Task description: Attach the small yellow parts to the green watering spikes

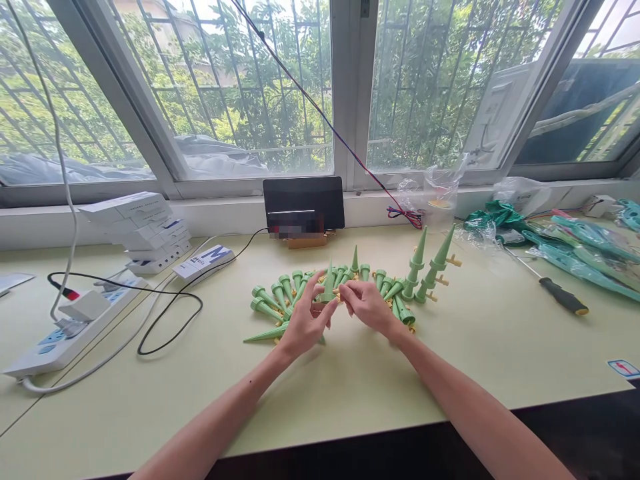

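A green plastic watering spike [329, 285], point upward, is gripped between the thumb and fingers of my left hand [306, 321]. My right hand [369, 304] is pinched at the spike's side, on a small yellow valve [338, 298] that is mostly hidden by the fingertips. Many more green spikes with yellow valves lie in an arc around both hands, such as one spike [265, 333] on its side at the left. Further right, two stacks of spikes [416, 267] stand upright, tips up, with yellow valves sticking out.
A black tablet [304, 207] leans at the window. On the left are stacked white boxes [145, 230], a power strip [75, 327] and looping cables [173, 293]. A screwdriver [563, 295] and plastic bags [590, 247] lie on the right of the table [380, 413].
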The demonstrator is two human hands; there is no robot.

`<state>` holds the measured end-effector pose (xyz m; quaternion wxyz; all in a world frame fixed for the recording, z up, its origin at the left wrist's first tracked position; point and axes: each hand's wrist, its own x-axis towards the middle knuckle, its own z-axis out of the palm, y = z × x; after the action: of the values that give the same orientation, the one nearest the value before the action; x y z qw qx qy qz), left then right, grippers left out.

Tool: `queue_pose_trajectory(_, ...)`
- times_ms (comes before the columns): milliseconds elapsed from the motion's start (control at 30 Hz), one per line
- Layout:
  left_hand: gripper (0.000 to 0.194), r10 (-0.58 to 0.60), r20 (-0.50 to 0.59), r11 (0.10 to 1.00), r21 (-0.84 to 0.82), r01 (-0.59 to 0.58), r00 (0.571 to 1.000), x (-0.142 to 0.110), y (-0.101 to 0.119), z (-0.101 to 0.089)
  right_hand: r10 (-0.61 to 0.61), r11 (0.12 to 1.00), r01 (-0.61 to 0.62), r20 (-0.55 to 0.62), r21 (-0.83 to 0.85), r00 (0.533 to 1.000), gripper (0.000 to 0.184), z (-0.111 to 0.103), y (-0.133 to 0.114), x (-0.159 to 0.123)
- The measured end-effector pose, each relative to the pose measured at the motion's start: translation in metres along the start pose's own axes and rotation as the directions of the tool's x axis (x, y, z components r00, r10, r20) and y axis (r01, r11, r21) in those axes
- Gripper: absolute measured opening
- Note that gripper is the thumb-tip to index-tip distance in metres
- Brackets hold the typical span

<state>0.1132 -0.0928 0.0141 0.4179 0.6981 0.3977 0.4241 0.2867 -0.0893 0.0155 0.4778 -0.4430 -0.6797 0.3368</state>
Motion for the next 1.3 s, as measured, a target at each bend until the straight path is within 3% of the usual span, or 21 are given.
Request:
queue_pose_trajectory(233,0.040,0.123,0.020,0.990,0.069,-0.124,0.992,0.0001,-0.0018,0.0002,0.019,0.999,-0.020,0.031,0.047,0.999,0.050,-0.0001,0.0046,0.0012)
queue_pose_trajectory(500,0.031,0.154,-0.015,0.986,0.073,-0.152,0.988,0.0017,-0.0056,0.0012,0.027,0.999,-0.030,0.070,0.043,0.997,0.051,0.0006,0.0037,0.0004)
queue_pose_trajectory(1067,0.018,0.035,-0.031,0.999,0.016,-0.035,0.999,0.0008,-0.0009,0.0019,-0.015,0.998,0.016,0.028,-0.056,1.000,0.043,-0.0017,-0.0010,-0.0018)
queue_pose_trajectory(1300,0.034,-0.041,0.002,0.989,-0.142,0.041,0.999,0.0056,-0.0021,-0.0004,-0.020,0.999,0.021,0.054,-0.028,0.998,0.042,-0.0025,-0.0046,-0.0008)
